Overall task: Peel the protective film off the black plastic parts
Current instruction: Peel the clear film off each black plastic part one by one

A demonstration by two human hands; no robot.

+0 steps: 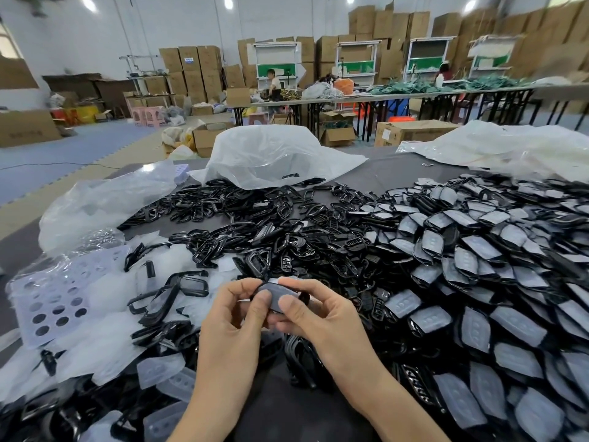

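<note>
Both hands hold one black plastic part (pixel 274 297) with pale film on its face, just above the table's near middle. My left hand (pixel 236 311) pinches its left end between thumb and fingers. My right hand (pixel 314 309) grips the right end, thumb pressed on the film. To the right lies a large heap of film-covered black parts (pixel 497 282). Bare black frames (pixel 255 231) are piled in the middle and at the left. Peeled film pieces (pixel 105 333) lie in a loose pile at the left.
A perforated lilac sheet (pixel 54 301) lies at the far left. Clear plastic bags (pixel 271 154) sit at the back of the grey table (pixel 382 173). Beyond are cardboard boxes, long worktables and seated people.
</note>
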